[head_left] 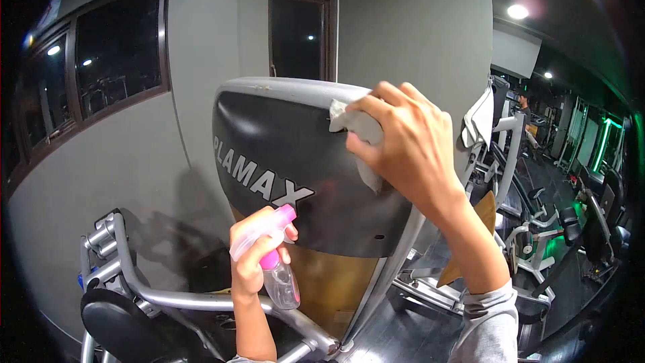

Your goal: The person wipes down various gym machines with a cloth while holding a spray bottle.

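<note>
A light grey cloth (366, 128) is bunched in my right hand (413, 141), which presses it against the upper right of a black machine panel (282, 134) with silver-grey edging. White "PLAMAX" lettering runs across the panel's lower left. In front of the panel's lower part, my left hand (250, 252) grips a spray bottle (282, 286) with a pink nozzle and a clear body. The bottle stands roughly upright, its pink nozzle pointing to the upper right, near the letter X. Part of the cloth is hidden behind my right fingers.
At the lower left is a gym machine with silver tubes (195, 301) and a black pad (117, 326). A white towel (478, 117) hangs to the right. Farther right stand several exercise machines on a dark floor. A grey wall (410, 27) with windows rises behind the panel.
</note>
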The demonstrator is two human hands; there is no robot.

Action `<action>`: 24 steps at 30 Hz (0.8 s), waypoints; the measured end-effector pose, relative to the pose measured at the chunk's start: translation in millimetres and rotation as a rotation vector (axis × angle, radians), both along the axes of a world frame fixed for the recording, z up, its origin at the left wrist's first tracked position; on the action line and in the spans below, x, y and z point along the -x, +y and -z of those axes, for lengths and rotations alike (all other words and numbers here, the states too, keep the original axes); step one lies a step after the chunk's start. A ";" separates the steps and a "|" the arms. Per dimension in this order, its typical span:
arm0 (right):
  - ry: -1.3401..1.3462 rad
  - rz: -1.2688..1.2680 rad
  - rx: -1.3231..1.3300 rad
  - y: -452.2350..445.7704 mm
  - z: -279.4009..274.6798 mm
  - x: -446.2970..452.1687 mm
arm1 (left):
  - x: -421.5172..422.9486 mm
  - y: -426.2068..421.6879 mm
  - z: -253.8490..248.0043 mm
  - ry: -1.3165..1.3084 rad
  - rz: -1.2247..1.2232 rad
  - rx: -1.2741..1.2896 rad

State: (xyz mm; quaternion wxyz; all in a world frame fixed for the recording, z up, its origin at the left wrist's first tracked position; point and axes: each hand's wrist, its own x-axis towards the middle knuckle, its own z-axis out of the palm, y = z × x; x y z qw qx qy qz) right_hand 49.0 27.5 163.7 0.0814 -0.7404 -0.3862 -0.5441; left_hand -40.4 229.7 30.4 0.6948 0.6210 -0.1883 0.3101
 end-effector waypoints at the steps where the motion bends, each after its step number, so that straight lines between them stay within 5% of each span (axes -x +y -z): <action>1: 0.000 0.021 -0.016 3.6 -0.8 -0.2 | 0.1 0.1 0.0 0.009 0.024 0.002; 13: -0.040 -0.124 -0.145 -50.3 128.2 14.9 | -2.6 5.7 -0.3 0.006 0.069 0.018; 20: -0.069 -0.113 -0.258 -32.9 55.9 -0.6 | -5.3 -5.3 0.2 0.035 0.093 -0.021; 24: -0.084 -0.127 -0.314 -29.9 64.9 -2.2 | -4.3 -9.0 -1.6 0.061 0.108 -0.062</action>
